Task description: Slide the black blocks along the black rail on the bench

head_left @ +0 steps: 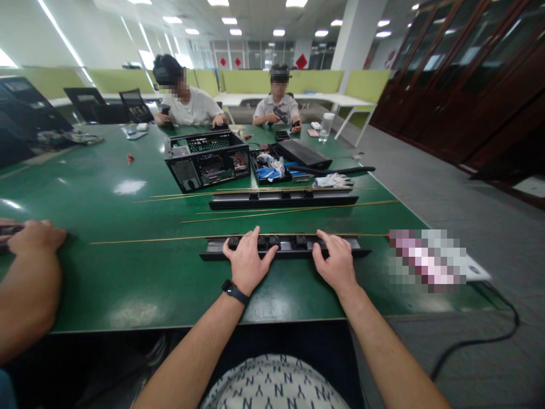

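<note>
A long black rail with a grey inner channel (293, 255) lies crosswise on the green table in front of me. Several small black blocks (300, 242) sit in its channel. Along the rail's far side runs a thin brass-coloured rod (149, 241) that sticks out past both ends. My left hand (249, 258), with a watch on its wrist, rests over the rail's left half, fingers spread around the blocks. Over the right half lies my right hand (336, 258), fingers apart, index finger reaching to the rod. Neither hand visibly grasps anything; some fingertips are hidden.
Behind lies a second rail (285, 203) with more thin rods around it. Farther back are an opened computer case (208, 165), a black tray holding gloves (270, 167) and white gloves (332, 180). A co-worker's arm (32, 267) is at left; two people sit opposite.
</note>
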Available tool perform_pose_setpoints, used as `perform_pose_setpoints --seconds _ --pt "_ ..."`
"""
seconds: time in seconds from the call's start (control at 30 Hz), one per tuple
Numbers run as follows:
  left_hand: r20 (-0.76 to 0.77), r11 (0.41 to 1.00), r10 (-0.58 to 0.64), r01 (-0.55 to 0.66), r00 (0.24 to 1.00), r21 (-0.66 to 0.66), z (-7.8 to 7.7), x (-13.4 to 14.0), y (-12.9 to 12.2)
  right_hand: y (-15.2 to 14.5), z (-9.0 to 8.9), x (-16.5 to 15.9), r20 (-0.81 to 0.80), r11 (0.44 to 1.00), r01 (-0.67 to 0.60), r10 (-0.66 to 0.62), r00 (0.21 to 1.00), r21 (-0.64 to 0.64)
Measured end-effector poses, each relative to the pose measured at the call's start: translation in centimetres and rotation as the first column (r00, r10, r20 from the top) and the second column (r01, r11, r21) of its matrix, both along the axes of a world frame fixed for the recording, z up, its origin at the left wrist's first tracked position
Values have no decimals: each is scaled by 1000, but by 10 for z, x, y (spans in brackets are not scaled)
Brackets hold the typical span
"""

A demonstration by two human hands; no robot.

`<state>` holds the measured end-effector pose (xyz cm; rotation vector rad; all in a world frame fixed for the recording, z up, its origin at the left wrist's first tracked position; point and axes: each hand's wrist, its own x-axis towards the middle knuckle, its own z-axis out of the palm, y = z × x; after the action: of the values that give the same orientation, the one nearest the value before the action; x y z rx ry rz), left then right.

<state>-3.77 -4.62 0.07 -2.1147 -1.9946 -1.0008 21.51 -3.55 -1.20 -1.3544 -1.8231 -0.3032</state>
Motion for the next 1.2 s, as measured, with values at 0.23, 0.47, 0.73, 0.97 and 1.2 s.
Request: perform_pose_setpoints --seconds 0.23,0.47,0.73,0.97,1.2 --pt "0 1000 4 -4 1000 -13 1 1 0 1 -1 3 -36 998 67 -67 997 -19" --pt "21 1000 -13 13 1000 15 -2 -1 0 3 -5 5 -56 991 129 -127 990 26" --pt "14 1000 -8 7 1000 20 -2 0 0 4 -4 17 -156 951 303 -309 938 -60" --pt "6 1000 5 -5 1000 -2 0 0 -1 6 -2 24 -203 926 371 -379 903 -77" --pt "-1 1000 6 -6 1000 -7 1 0 -1 8 -5 31 -216 902 421 -432 876 -94"
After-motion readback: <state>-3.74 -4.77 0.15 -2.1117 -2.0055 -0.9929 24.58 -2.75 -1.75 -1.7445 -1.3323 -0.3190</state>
